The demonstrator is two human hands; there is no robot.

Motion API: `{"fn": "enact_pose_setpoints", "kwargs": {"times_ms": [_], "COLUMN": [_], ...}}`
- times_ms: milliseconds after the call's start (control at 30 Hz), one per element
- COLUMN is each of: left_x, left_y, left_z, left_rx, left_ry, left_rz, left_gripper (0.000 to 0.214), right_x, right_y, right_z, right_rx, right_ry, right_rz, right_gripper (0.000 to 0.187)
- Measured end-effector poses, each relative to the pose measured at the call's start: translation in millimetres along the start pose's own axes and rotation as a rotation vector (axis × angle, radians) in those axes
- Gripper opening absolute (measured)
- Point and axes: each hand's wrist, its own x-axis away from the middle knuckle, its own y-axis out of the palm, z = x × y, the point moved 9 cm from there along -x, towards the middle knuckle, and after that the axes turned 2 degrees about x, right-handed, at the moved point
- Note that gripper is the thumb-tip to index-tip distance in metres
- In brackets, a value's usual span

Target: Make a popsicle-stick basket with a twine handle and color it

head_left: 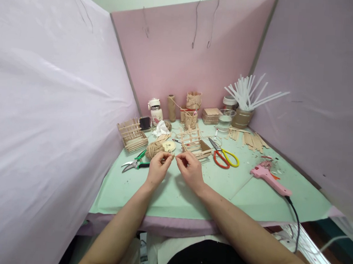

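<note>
My left hand and my right hand meet over the middle of the green table. Both pinch a short stretch of jute twine between fingertips, pulled taut between them. The twine leads back to a ball of twine just behind my left hand. A small open frame of craft sticks stands right behind my right hand.
Green-handled pliers lie left. Red and yellow scissors lie right, a pink glue gun with a black cord farther right. A stick crate, jars, loose sticks and a cup of white straws line the back. Pink partition walls enclose the table.
</note>
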Motion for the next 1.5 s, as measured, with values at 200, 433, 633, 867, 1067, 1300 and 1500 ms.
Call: {"fn": "enact_pose_setpoints", "kwargs": {"times_ms": [200, 433, 633, 867, 1067, 1300, 1500], "left_x": [5.3, 5.7, 6.3, 1.7, 13.4, 1.8, 2.5], "left_y": [-0.4, 2.8, 3.3, 4.5, 36.4, 9.9, 3.5], "left_z": [20.4, 21.8, 19.9, -7.8, -36.8, -24.3, -1.5], "left_rx": [-0.093, -0.104, -0.092, 0.112, 0.638, 0.392, 0.039], "left_ry": [0.191, 0.223, 0.19, -0.104, -0.623, -0.33, -0.013], "left_rz": [0.016, -0.015, -0.019, -0.022, -0.346, -0.074, -0.044], "left_gripper": [0.015, 0.015, 0.014, 0.016, 0.026, 0.029, 0.022], "right_x": [0.1, -2.2, -1.5, 0.6, 5.9, 2.0, 1.1], "right_y": [3.6, 3.4, 6.5, 9.1, 10.3, 9.9, 7.5], "right_z": [5.4, 11.4, 14.1, 7.2, -8.2, 2.9, 6.7], "right_rx": [0.009, 0.008, 0.047, 0.106, 0.119, 0.052, 0.054], "right_ry": [0.015, 0.05, 0.025, -0.057, -0.173, -0.045, -0.022], "right_rz": [-0.023, -0.032, -0.042, -0.056, -0.088, -0.071, -0.044], "right_gripper": [0.017, 0.016, 0.011, 0.012, 0.013, 0.007, 0.01]}}
